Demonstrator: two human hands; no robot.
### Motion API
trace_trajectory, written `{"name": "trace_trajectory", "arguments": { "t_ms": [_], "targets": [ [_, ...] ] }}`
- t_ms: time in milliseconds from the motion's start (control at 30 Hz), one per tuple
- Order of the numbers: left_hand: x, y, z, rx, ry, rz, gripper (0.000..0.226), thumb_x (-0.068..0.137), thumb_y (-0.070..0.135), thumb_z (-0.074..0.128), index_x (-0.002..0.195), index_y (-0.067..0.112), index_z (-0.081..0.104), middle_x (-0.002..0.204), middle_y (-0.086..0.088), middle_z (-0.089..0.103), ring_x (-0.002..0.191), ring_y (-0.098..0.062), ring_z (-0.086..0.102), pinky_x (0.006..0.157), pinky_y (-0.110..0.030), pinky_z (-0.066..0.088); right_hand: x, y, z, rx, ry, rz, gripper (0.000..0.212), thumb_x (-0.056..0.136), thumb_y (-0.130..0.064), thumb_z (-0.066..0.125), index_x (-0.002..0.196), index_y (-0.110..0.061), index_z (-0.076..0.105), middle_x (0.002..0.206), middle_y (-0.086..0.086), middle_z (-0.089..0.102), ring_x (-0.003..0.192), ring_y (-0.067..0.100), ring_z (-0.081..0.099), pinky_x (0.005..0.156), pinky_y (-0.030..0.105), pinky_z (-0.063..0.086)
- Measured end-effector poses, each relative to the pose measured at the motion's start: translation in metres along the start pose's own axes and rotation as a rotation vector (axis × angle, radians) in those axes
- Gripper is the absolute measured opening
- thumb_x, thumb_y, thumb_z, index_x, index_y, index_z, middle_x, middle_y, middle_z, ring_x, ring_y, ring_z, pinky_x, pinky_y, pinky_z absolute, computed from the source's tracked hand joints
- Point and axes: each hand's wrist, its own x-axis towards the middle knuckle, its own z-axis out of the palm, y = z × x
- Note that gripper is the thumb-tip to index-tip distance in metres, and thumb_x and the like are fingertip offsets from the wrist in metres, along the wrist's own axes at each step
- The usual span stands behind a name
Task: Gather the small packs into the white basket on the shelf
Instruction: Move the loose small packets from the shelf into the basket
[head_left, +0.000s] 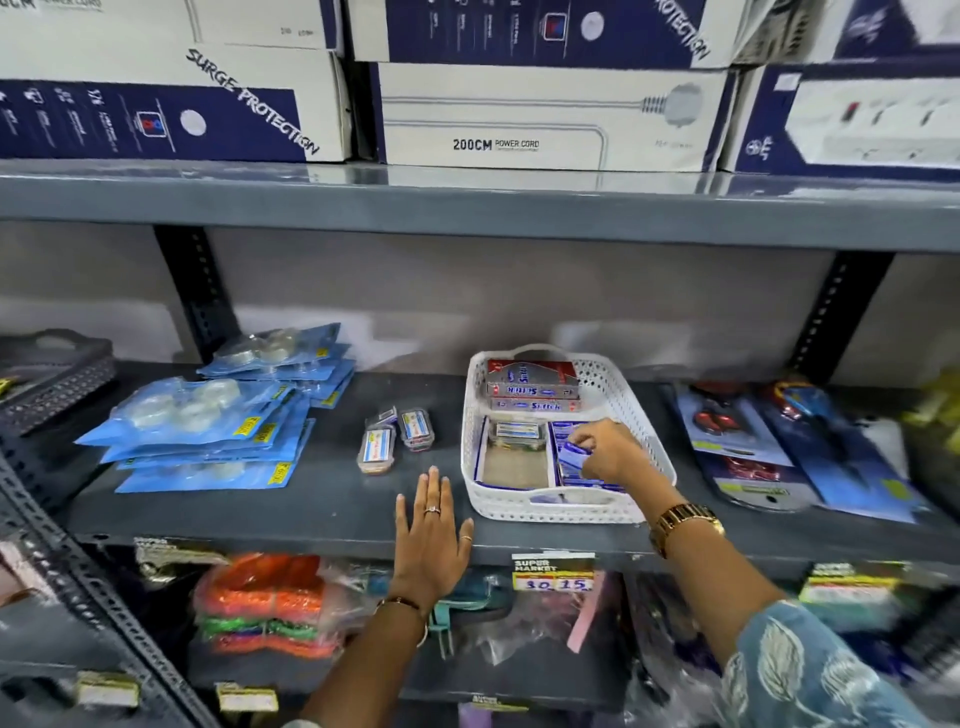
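My right hand (610, 449) is down inside the white basket (647, 421), fingers curled, pinching a small blue-and-white pack (571, 460) at its top edge. That pack stands among others like it, packed on edge along the basket's right side. I think they are all the same kind, though the print is too blurred to read. Left of them in the basket lies an open tray (511, 457) with a bare brownish floor and one small pack at its far end. At the back of the basket sit red-and-silver boxes (532, 387) stacked flat, with blue lettering on their sides.

My left hand (431, 525) lies flat on the grey shelf (311, 509) just left of the basket, fingers straight and a little spread, holding nothing. There is a ring on one finger and a thin bangle at the wrist; the right wrist wears a gold watch (683, 525).

Three small packs (397, 436) still lie loose on the shelf, beyond my left fingertips and well left of the basket. They are clear little cases with white-and-blue labels, two side by side and one nearer me.

Further left are piles of blue blister packs (208, 426). Right of the basket lie carded scissors (727, 421) with red handles. Above, white-and-navy boxes (545, 119) fill the upper shelf.
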Motion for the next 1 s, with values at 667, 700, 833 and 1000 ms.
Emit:
{"name": "trace_trajectory", "arguments": {
  "t_ms": [667,700,833,1000],
  "targets": [
    [-0.008,-0.002,-0.003,-0.094,0.009,-0.026,0.068,0.099,0.045,0.022,0.149,0.005,-0.001,0.160,-0.015,-0.008,0.148,-0.027,-0.008,0.120,-0.043,-0.002,-0.001,0.009,0.004,-0.111,-0.139,-0.056,0.022,0.090,-0.003,0.056,0.104,-0.005,0.073,0.113,0.011,0.071,0.109,0.026,0.062,0.098,0.032,0.047],
    [-0.008,-0.002,-0.003,-0.102,0.012,-0.025,0.069,0.099,0.046,0.023,0.149,0.005,-0.001,0.160,-0.015,-0.009,0.148,-0.028,-0.008,0.120,-0.043,-0.002,-0.002,0.008,0.004,-0.105,-0.128,-0.059,0.024,0.089,0.000,0.054,0.102,-0.006,0.074,0.112,0.010,0.072,0.108,0.025,0.063,0.098,0.031,0.047],
    [-0.007,-0.004,-0.003,-0.137,0.019,-0.020,0.072,0.098,0.047,0.026,0.149,0.004,-0.001,0.160,-0.015,-0.008,0.148,-0.028,-0.009,0.120,-0.042,-0.002,-0.002,0.008,0.005,-0.008,-0.079,-0.022,0.032,0.087,0.008,0.047,0.090,-0.004,0.076,0.103,0.014,0.073,0.098,0.025,0.065,0.085,0.028,0.049],
    [-0.005,-0.007,-0.003,-0.149,0.011,-0.021,0.073,0.097,0.050,0.026,0.149,0.005,0.000,0.160,-0.014,-0.010,0.148,-0.027,-0.010,0.119,-0.045,-0.002,-0.003,0.005,0.009,0.210,-0.037,-0.004,0.025,0.084,0.013,0.049,0.085,0.003,0.072,0.102,0.021,0.072,0.092,0.031,0.066,0.077,0.036,0.055]
  ]
}}
